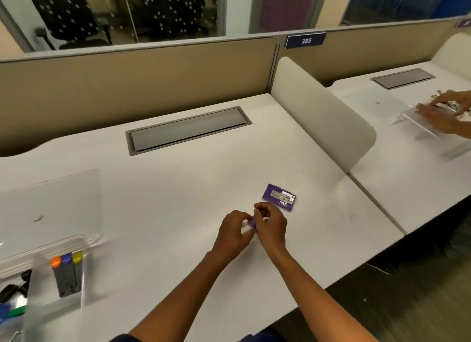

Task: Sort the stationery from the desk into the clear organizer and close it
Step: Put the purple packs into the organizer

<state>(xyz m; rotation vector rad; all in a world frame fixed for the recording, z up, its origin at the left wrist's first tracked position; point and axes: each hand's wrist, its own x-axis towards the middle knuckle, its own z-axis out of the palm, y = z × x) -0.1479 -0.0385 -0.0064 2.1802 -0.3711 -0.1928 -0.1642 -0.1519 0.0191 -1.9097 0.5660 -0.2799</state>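
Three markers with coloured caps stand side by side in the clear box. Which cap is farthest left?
The orange cap. It sits at the left end of the row, the blue cap is in the middle, and the yellow cap is on the right.

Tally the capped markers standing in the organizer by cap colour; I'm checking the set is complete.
Markers in the clear organizer, by cap:
Orange cap: 1
Blue cap: 1
Yellow cap: 1
Total: 3
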